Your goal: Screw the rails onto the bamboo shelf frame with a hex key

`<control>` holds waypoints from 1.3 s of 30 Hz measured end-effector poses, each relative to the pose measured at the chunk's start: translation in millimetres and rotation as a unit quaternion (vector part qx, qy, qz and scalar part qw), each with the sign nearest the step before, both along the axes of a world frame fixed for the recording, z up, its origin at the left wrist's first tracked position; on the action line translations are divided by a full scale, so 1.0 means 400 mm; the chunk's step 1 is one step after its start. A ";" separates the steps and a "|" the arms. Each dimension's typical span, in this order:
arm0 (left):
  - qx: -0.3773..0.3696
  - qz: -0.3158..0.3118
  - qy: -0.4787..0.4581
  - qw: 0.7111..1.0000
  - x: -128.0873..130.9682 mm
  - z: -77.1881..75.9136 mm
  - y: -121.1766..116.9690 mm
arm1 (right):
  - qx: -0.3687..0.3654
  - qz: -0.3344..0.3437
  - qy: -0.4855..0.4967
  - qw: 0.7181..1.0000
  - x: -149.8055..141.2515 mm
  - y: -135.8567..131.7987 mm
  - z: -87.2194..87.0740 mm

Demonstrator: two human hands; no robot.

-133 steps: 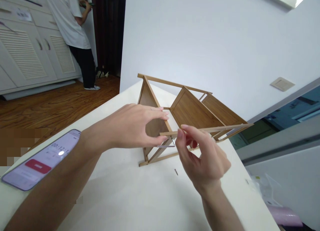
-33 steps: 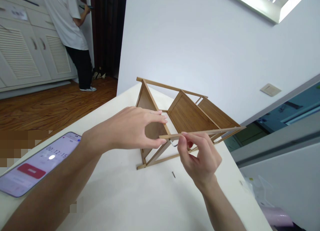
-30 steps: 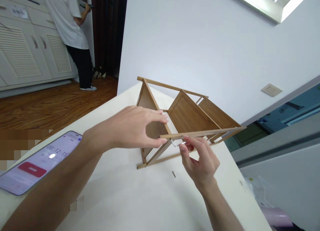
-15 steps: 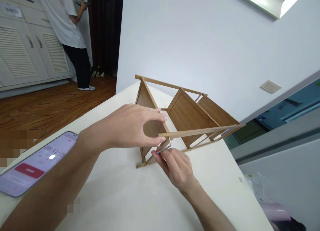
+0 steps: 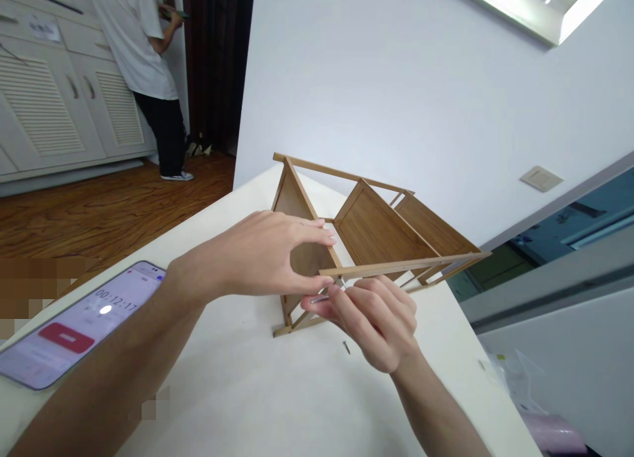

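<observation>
Gripping the hex key at frame centre, my right hand points the key's long arm leftward, short end up toward the rail of the shelf; my left hand clasps the shelf's near corner.

White table topped by wooden shelf frame, probable screw set near it, smartphone laid near one edge

Ahead of you: plain pale wall, lt. switch R side, bright framed panel up top R. Far L of you: wh. cabinet w/ louvred doors, brn. wood-grain floor; dk. doorway btwn. cabinet & wall. Your wh. table runs up nr. wall. Far R, bluish pane or opening, can't tell which.
</observation>
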State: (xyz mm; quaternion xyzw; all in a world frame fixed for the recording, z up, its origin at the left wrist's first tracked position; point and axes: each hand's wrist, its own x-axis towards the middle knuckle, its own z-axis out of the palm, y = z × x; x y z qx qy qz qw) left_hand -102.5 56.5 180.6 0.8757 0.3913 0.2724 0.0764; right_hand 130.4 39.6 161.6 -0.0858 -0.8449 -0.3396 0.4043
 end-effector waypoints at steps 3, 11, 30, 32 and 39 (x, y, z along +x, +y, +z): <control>-0.001 0.001 0.001 1.000 -0.001 0.001 0.000 | -0.015 -0.011 -0.010 1.000 -0.002 -0.008 -0.013; -0.002 0.002 0.002 1.000 0.002 0.002 0.001 | -0.006 -0.002 -0.010 1.000 -0.006 -0.011 -0.018; 0.008 0.003 -0.005 1.000 0.007 0.004 -0.005 | -0.064 0.001 -0.113 0.991 0.043 0.002 -0.060; 0.008 0.006 -0.006 1.000 0.006 0.005 -0.005 | -0.056 0.002 -0.121 0.991 0.040 -0.001 -0.051; 0.004 0.002 -0.011 1.000 0.005 0.005 -0.002 | 0.026 0.022 -0.091 0.995 0.013 -0.006 -0.008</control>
